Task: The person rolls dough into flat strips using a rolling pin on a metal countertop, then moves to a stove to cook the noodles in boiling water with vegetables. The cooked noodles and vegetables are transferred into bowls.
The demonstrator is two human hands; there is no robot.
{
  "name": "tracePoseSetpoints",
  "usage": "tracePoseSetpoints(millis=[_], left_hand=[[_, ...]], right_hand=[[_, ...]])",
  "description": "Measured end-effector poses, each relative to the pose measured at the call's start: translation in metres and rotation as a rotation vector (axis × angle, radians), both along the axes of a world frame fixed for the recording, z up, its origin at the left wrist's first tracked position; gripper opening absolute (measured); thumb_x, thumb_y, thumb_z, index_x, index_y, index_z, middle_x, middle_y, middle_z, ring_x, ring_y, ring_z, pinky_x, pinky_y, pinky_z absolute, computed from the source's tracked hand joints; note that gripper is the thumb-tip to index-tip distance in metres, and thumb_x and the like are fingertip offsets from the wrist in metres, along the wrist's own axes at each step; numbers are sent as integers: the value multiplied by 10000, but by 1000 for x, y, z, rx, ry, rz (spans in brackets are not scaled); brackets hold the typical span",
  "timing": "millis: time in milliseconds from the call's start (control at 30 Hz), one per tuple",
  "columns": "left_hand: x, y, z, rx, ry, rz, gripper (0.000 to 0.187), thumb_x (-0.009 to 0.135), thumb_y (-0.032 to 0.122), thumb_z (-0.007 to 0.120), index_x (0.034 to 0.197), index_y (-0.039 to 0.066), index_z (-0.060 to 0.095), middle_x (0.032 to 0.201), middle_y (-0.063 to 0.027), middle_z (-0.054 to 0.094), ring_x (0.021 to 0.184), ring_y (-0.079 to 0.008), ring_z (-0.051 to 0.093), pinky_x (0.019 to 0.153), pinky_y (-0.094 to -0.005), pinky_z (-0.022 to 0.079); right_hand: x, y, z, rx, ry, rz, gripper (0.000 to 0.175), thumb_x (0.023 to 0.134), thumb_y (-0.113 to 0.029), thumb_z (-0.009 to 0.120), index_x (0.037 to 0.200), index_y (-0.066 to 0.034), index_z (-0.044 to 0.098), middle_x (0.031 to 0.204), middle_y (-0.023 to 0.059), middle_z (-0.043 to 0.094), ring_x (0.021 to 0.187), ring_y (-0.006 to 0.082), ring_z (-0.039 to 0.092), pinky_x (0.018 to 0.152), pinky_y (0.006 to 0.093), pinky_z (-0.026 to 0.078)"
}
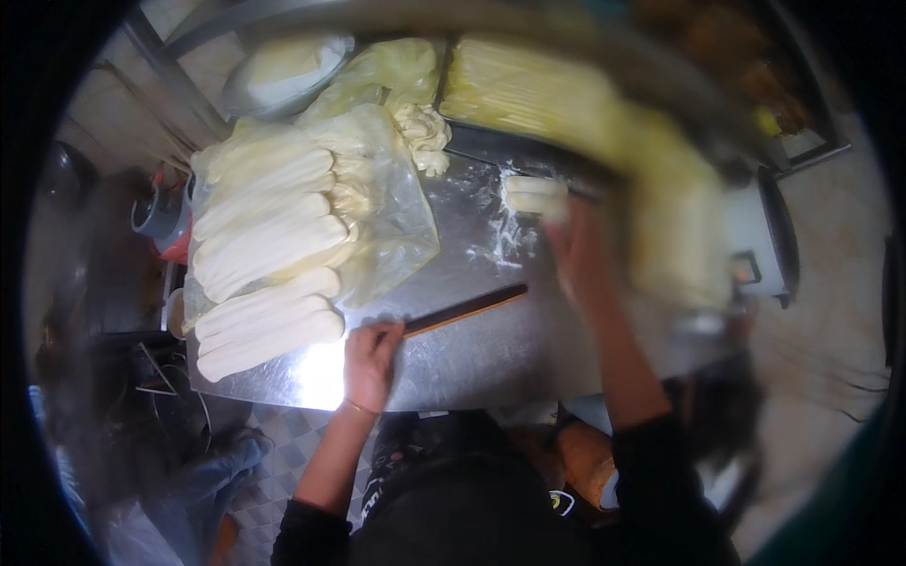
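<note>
My left hand, near the front edge of the metal table, grips one end of a long, thin, dark stick with an orange-brown edge. The stick slants away to the right across the tabletop. My right hand is blurred; its fingers are at the right end of short pale dough strips, and whether they grip them is unclear. White flour is scattered around these strips. Long flattened dough pieces lie side by side at the left, most of them on a clear plastic sheet.
A lump of folded dough sits beyond the sheet, near a bowl with white contents. Dark trays of yellowish dough strips line the back and right. A white container stands at far right; a blue-grey container is at left.
</note>
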State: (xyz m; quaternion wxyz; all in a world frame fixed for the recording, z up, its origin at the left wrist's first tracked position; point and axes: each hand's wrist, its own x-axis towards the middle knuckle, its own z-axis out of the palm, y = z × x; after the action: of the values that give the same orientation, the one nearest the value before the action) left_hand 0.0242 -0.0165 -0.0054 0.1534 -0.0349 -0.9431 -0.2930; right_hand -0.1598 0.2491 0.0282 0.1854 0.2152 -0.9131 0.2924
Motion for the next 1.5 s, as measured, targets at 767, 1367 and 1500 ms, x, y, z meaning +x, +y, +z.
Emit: tracePoseSetpoints(millis=[767, 1367, 1500], left_hand=[[-41, 141, 36, -319, -210, -158, 827, 717, 564, 524, 1330, 64, 280, 1416, -94, 210, 1319, -252, 149, 1016, -567, 65], [14, 84, -21, 189, 115, -330, 273, 669, 74, 535, 929, 23, 599, 879, -84, 580, 875, -246, 531, 758, -348, 420], [-10, 36, 4, 77, -24, -357, 379, 644, 128, 664, 1006, 57, 578, 1022, -81, 571, 988, -273, 514, 834, -375, 400]], right_hand=[[137, 16, -1, 642, -130, 31, 739, 757, -391, 487, 1300, 54, 256, 1348, 212, 285, 1265, 347, 247, 1009, 523, 160], [150, 50, -26, -33, -20, 396, 312, 750, 4, 538, 1060, -5, 572, 975, 178, 555, 881, 348, 513, 821, 396, 402], [110, 31, -21, 101, -346, 417, 398, 712, -121, 643, 1096, -54, 558, 1189, 133, 473, 1079, 305, 444, 905, 392, 358]])
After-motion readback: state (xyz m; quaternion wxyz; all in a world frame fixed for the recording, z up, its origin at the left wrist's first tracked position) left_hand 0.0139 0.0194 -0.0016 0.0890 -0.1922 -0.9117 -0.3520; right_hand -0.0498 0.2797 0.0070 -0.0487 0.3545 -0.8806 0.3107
